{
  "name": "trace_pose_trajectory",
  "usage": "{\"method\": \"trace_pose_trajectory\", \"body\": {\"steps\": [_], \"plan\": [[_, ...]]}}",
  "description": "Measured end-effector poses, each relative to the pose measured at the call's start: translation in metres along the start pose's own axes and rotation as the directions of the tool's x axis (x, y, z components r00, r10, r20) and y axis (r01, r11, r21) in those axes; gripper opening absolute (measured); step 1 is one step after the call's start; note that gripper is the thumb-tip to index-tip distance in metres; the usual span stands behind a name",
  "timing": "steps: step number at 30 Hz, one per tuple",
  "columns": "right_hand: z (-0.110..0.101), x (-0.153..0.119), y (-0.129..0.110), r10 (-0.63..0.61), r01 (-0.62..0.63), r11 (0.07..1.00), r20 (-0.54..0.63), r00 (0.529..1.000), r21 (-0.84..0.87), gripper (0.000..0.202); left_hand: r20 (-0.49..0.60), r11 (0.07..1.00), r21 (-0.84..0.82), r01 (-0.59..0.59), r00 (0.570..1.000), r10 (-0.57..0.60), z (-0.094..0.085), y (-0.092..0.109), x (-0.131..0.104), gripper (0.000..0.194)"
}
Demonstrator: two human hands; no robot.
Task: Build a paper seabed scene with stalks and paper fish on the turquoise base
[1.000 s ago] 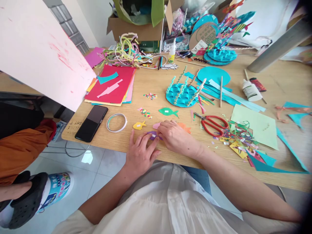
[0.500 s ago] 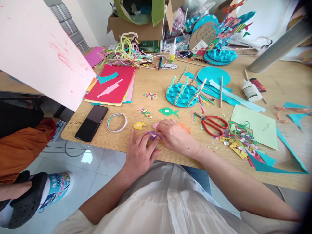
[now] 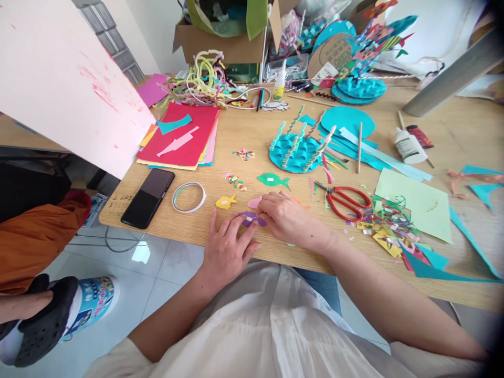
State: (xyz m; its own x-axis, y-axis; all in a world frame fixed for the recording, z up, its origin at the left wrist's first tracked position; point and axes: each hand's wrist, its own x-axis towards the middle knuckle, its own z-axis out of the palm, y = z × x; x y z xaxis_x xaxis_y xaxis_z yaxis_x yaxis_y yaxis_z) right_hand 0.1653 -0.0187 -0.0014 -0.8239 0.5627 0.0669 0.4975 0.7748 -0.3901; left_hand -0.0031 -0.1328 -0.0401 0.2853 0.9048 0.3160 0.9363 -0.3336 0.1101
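Observation:
A purple paper fish (image 3: 249, 219) with a small white patch lies near the table's front edge. The fingertips of my left hand (image 3: 229, 240) rest on it, fingers spread. Just to its right, my right hand (image 3: 285, 218) is bent in a pinch; whatever its fingertips hold is hidden. That hand partly covers a pink paper piece (image 3: 254, 202) and an orange one (image 3: 301, 202). A yellow paper fish (image 3: 226, 201) and a green paper fish (image 3: 272, 180), each with a white patch, lie just beyond my hands.
Red-handled scissors (image 3: 348, 202) and paper scraps (image 3: 389, 223) lie at right. A blue base (image 3: 295, 153) with twisted upright stems stands ahead. At left are a phone (image 3: 148, 198), a tape ring (image 3: 189, 197) and stacked coloured paper (image 3: 189, 142). Another person's leg (image 3: 31, 252) shows at far left.
My right hand has shifted slightly right, away from the purple fish, so more of the fish shows. My left hand stays in place on it.

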Motion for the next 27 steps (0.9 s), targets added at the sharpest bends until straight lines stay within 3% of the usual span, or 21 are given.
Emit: {"method": "trace_pose_trajectory", "body": {"steps": [7, 27], "plan": [[-0.0001, 0.0001, -0.0027, -0.016, 0.016, 1.0, 0.048, 0.999, -0.015, 0.019, -0.003, 1.0, 0.003, -0.005, 1.0, 0.005, -0.0003, -0.0007, 0.0005, 0.04], [0.0062, 0.0026, -0.0049, 0.0, 0.0, 1.0, -0.004, 1.0, -0.014, 0.019, 0.011, 1.0, -0.004, 0.006, 1.0, -0.006, -0.0013, 0.0001, 0.0011, 0.04]]}}
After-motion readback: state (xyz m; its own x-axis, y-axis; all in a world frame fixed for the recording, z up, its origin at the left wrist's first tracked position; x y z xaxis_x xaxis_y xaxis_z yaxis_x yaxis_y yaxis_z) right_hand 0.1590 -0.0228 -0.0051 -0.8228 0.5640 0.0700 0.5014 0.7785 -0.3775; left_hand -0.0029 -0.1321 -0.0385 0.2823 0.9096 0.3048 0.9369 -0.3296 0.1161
